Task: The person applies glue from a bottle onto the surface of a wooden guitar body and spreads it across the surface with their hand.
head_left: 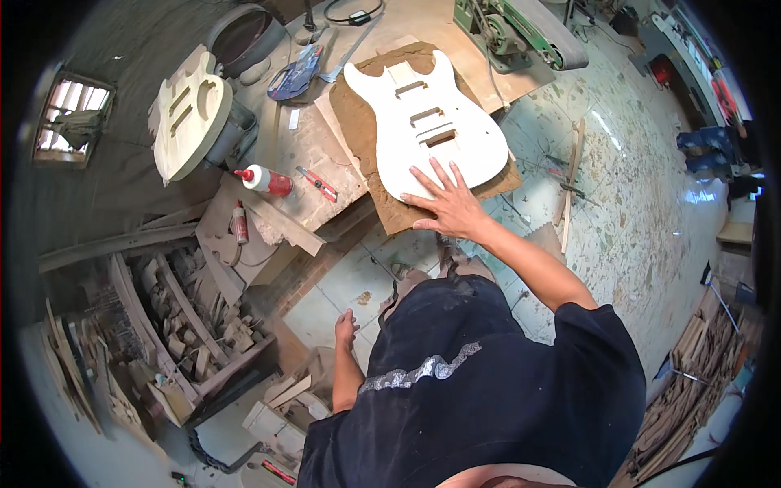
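Note:
A white electric guitar body (pixel 480 140) with several routed cavities lies flat on a brown cloth-like pad (pixel 346 102) at the bench edge. My right hand (pixel 447 202) rests open on the lower end of the body, its fingers spread over the white surface and the thumb near its edge. Down at my side, away from the bench, my left hand (pixel 346 327) hangs with its fingers curled in; nothing shows in it. To the left of the body, a red utility knife (pixel 317 185) and a white glue bottle with a red cap (pixel 267 180) lie on the bench.
A second, pale wood guitar body (pixel 189 122) stands tilted at the left. A green belt sander (pixel 500 37) sits at the far right of the bench. Below left, a wooden rack (pixel 134 305) holds scrap offcuts. Wood strips (pixel 572 183) stand right of the bench.

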The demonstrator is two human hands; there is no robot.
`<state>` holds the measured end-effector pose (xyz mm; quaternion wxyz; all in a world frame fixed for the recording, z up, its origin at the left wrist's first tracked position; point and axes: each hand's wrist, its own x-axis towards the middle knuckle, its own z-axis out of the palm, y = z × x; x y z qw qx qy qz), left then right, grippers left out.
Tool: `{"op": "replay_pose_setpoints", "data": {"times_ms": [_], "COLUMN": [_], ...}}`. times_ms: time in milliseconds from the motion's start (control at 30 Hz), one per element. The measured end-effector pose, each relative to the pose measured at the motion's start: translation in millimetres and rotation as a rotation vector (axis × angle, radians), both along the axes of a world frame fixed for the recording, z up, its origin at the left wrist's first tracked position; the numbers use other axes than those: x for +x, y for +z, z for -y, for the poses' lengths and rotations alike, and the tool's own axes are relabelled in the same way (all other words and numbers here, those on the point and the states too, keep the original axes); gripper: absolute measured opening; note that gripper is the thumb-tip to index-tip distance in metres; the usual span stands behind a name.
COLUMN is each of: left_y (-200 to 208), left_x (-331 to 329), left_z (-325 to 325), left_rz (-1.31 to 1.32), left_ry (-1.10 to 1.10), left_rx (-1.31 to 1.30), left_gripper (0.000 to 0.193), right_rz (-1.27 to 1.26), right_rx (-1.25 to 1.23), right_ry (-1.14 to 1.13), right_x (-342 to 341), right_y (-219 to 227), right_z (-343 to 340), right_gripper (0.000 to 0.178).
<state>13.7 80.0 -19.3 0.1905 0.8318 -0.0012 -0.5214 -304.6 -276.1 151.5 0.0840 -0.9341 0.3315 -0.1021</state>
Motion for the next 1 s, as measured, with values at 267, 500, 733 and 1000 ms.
{"op": "replay_pose_setpoints", "data": {"times_ms": [267,500,733,1000], "left_y": [-9.8,-12.0,-30.1,-25.8], "left_x": [5.2,-0.6,3.6,6.5], "left_z": [-18.3,-30.3,-47.3,-18.7], "left_rz": [0.023,-0.004,-0.052,-0.039], "left_ry": [0.042,0.076,0.073,0.020], "left_rx": [-0.015,-0.034,-0.027,-0.055], "left_gripper": [0.060,0.063,0.068,0.067], "right_rz": [-0.106,-0.060,-0.075,0.068], "right_rx": [-0.146,-0.131,0.016,0.123], "right_ry": [-0.108,0.036,0.188,-0.277], "right_x": [27.0,39.3,22.6,-17.8], "right_y": [6.9,-3.3,12.6,4.0], "right_z": [47.2,28.4,-30.3,-58.5], "right_gripper": [0.070,0.073,0.069,0.068]}}
